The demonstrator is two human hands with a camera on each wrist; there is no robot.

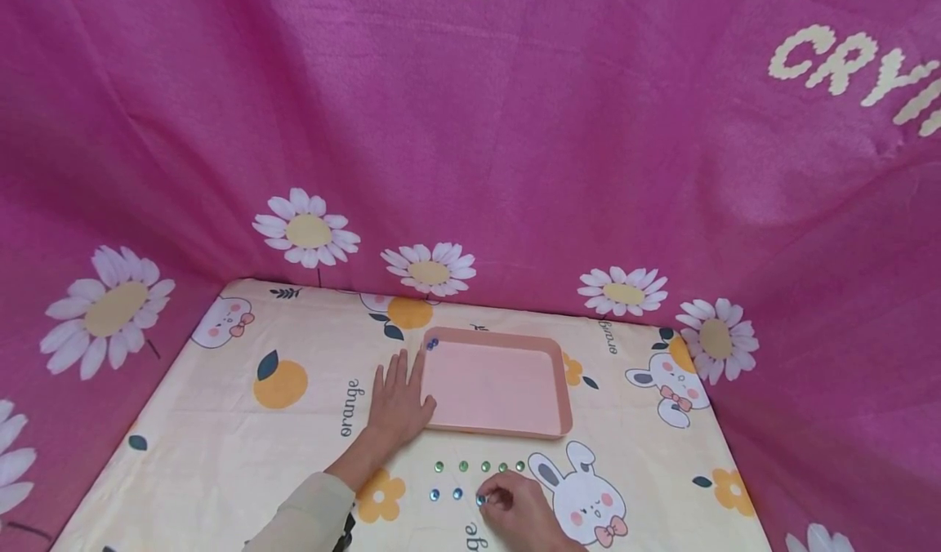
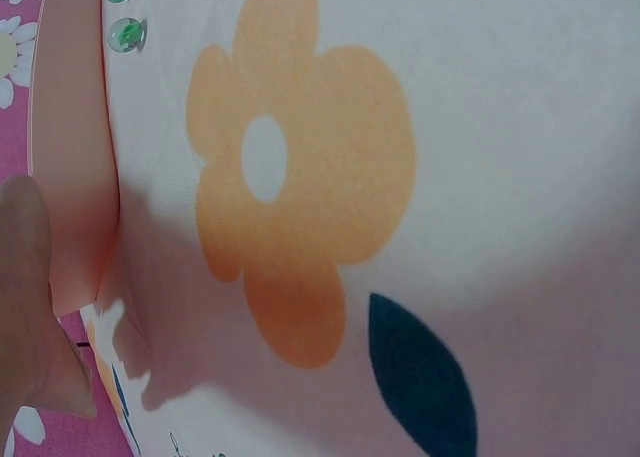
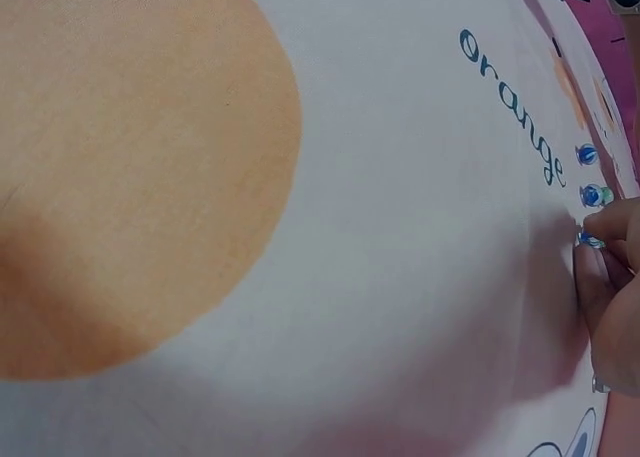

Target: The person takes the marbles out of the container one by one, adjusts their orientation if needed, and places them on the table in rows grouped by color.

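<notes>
My left hand (image 1: 399, 401) lies with fingers spread along the left side of a pink rectangular tray (image 1: 562, 393), its thumb by the near left corner. With thumb and forefinger, my right hand (image 1: 518, 509) pinches a blue glass marble (image 1: 481, 500) at the cloth. In the right wrist view that blue marble (image 3: 590, 240) shows at the fingertips. Two more blue marbles (image 1: 457, 493) sit to its left in a row. Behind them runs a row of several green marbles (image 1: 463, 466). Dark blue marbles (image 1: 432, 344) lie in the tray's far left corner.
A cream cloth (image 1: 309, 331) printed with oranges, flowers and rabbits covers the table. Behind and at both sides hangs a magenta curtain (image 1: 470, 152) with daisies. A dark object (image 1: 344, 533), partly hidden, shows beside the left sleeve.
</notes>
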